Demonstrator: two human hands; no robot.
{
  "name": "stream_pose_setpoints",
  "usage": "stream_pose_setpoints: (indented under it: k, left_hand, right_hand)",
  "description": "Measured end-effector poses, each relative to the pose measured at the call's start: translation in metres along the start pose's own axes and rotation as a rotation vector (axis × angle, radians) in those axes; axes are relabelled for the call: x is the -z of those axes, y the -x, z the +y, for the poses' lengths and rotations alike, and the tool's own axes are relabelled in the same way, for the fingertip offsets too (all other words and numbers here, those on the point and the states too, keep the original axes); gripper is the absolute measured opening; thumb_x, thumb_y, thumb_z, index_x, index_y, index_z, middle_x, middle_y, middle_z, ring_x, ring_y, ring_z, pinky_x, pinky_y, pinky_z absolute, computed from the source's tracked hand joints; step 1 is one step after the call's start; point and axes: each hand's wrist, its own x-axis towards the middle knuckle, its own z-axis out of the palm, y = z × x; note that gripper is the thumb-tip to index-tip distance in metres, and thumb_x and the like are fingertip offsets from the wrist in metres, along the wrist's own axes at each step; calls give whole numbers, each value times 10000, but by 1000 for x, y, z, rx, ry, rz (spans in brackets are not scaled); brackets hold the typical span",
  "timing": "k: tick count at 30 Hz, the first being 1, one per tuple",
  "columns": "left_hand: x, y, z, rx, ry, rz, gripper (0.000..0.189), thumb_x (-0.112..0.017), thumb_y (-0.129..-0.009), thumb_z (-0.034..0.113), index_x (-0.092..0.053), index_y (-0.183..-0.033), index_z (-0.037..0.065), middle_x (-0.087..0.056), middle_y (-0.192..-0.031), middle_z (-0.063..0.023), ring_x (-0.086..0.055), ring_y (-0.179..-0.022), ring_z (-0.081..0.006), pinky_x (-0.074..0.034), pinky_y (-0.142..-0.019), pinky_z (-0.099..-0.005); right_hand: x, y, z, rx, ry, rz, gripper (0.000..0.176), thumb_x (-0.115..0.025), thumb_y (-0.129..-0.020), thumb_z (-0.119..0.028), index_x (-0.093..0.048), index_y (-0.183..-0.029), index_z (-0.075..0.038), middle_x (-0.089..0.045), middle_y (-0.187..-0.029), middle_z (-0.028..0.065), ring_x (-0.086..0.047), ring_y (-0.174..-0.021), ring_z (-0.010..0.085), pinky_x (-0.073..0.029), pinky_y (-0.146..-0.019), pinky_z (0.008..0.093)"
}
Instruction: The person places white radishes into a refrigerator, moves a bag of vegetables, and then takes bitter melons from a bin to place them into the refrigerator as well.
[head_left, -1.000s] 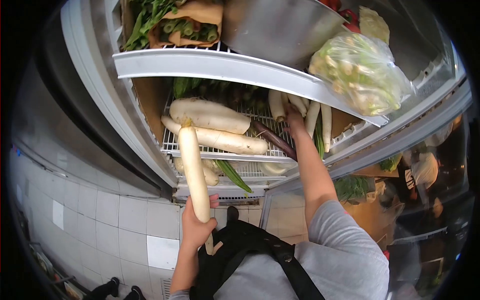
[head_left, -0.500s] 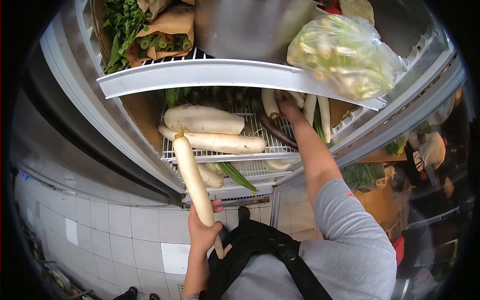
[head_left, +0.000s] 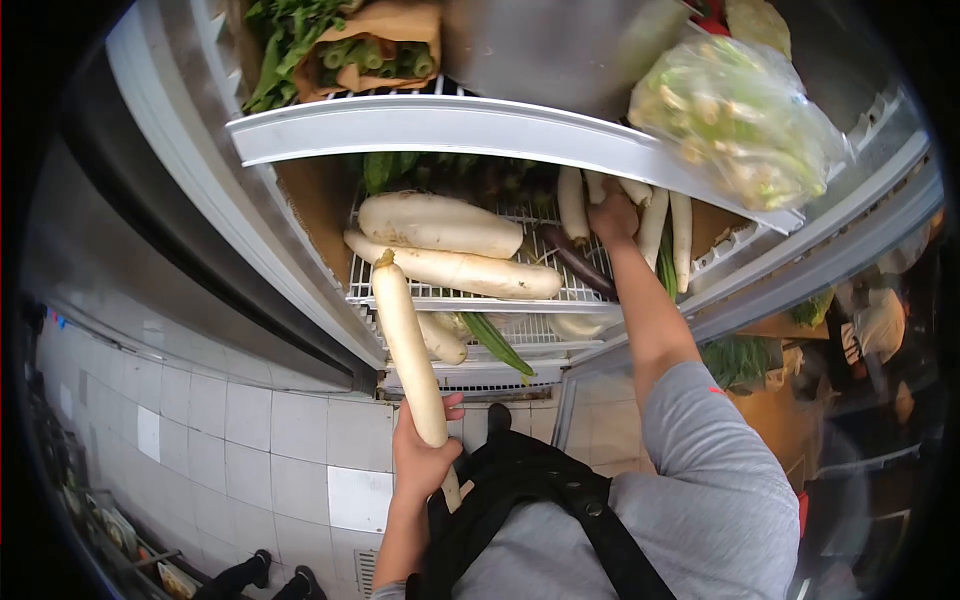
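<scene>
My left hand (head_left: 427, 455) is closed around the lower part of a long daikon radish (head_left: 408, 345), held upright in front of the fridge with its stem end up. My right hand (head_left: 613, 220) reaches onto the middle shelf, its fingers curled at the end of a slim daikon (head_left: 597, 187); the shelf lip partly covers this spot. Another slim daikon (head_left: 572, 205) stands out to its left, and more lie to its right. A dark purple eggplant (head_left: 580, 262) lies just below and left of this hand. Two thick daikons (head_left: 440, 222) rest crosswise on the left of the shelf.
Above, a shelf edge (head_left: 430, 125) crosses over my right forearm's reach. A bag of pale green vegetables (head_left: 735, 120) overhangs it. A long green vegetable (head_left: 495, 342) pokes out from the lower shelf. At the lower left, another person's shoes (head_left: 262, 568) stand on the tiled floor.
The view has shifted, so the fridge sits further right and higher. My right hand stays among the slim daikons, with its fingers more curled. The left hand still holds its daikon upright.
</scene>
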Motion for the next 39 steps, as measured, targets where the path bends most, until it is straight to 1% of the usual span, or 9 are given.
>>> stream_pose_setpoints:
  k: [4, 9, 18, 24, 25, 28, 29, 33, 39]
  left_hand:
    - [0, -1, 6, 14, 46, 7, 613, -512, -579, -130, -410, -1171, -10, -612, -1081, -135, -610, -944, -182, -477, -820, -298]
    - [-2, -11, 3, -43, 73, -12, 599, -516, -587, -131, -413, -1165, -12, -618, -1070, -128, -613, -936, -183, -483, -806, -295]
    - [-11, -13, 8, -37, 23, -50, 568, -524, -611, -122, -419, -1157, -10, -626, -1065, -125, -621, -937, -183, -483, -819, -298]
    - [-10, -3, 7, -34, 36, -95, 568, -523, -610, -118, -418, -1159, -11, -625, -1064, -123, -621, -937, -185, -485, -822, -304]
    - [-10, -2, 7, -37, 40, -95, 570, -522, -610, -118, -418, -1160, -11, -624, -1064, -121, -620, -938, -185, -485, -823, -304]
    - [-14, 1, 7, -13, 45, -124, 575, -520, -608, -118, -420, -1164, -9, -623, -1064, -118, -618, -941, -185, -486, -824, -304]
    - [-16, 1, 10, 3, 44, -129, 578, -520, -608, -118, -420, -1166, -9, -623, -1064, -117, -618, -942, -185, -485, -825, -303]
    - [-18, 5, 9, -12, 30, -174, 587, -519, -603, -120, -425, -1172, -6, -623, -1065, -112, -617, -939, -183, -486, -823, -302]
    - [-17, 7, 6, 2, 42, -171, 590, -507, -600, -130, -436, -1171, 0, -625, -1057, -105, -616, -939, -182, -484, -827, -302]
  right_hand:
    - [23, 9, 1, 236, 50, -92, 390, -499, -869, -326, -535, -1212, -143, -568, -1191, 163, -540, -1094, 344, -426, -929, 430]
    - [12, 46, -11, 505, 202, -269, 538, -426, -904, -347, -323, -1396, -155, -258, -1471, 108, -210, -1364, 299, -190, -1091, 467]
    - [5, 22, -6, 738, 401, 91, 453, -441, -873, -222, -437, -1305, -88, -427, -1359, 128, -397, -1260, 270, -272, -1031, 515]
    - [24, 26, -12, 614, 344, 69, 382, -458, -877, -250, -513, -1213, -76, -440, -1327, 131, -426, -1213, 308, -273, -1016, 520]
    - [29, 21, -7, 614, 378, 280, 481, -549, -836, -292, -473, -1264, -87, -513, -1192, 166, -512, -1095, 328, -398, -904, 471]
    - [42, -13, 12, 402, 563, 239, 532, -597, -808, -307, -463, -1274, -89, -539, -1185, 169, -528, -1089, 326, -420, -882, 462]
    - [39, -34, 21, 325, 556, 3, 579, -631, -787, -314, -447, -1287, -87, -592, -1115, 180, -564, -1047, 328, -426, -882, 473]
    - [41, -39, 18, 392, 509, 111, 509, -575, -818, -342, -482, -1254, -98, -642, -988, 205, -614, -935, 353, -446, -862, 477]
    - [38, 2, -2, 131, 251, -3, 367, -409, -910, -302, -546, -1132, -45, -644, -982, 214, -624, -927, 357, -485, -826, 460]
